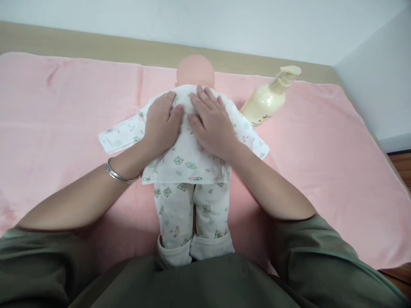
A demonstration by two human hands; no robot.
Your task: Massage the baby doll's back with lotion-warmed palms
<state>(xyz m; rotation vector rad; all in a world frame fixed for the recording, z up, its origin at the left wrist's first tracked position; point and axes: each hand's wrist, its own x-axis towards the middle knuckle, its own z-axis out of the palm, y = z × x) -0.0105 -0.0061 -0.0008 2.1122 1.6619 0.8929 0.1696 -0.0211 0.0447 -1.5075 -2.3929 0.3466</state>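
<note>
A baby doll lies on a pink blanket, its bald head point(195, 70) at the far end. It wears a white printed top point(189, 164) and matching trousers point(210, 209) with rolled cuffs. On the upper left part of the top rests my left hand point(163, 124), its fingers bent a little and the thumb lying alongside. My right hand point(213, 122) lies on the upper right part, palm down with fingers spread. A narrow strip of cloth shows between the two hands. The doll's face does not show.
Right of the doll, a cream pump bottle point(265, 100) lies tilted, close to the sleeve. The pink blanket point(321, 162) covers a tan surface point(128, 48) that meets a white wall behind. Another wall stands at the far right.
</note>
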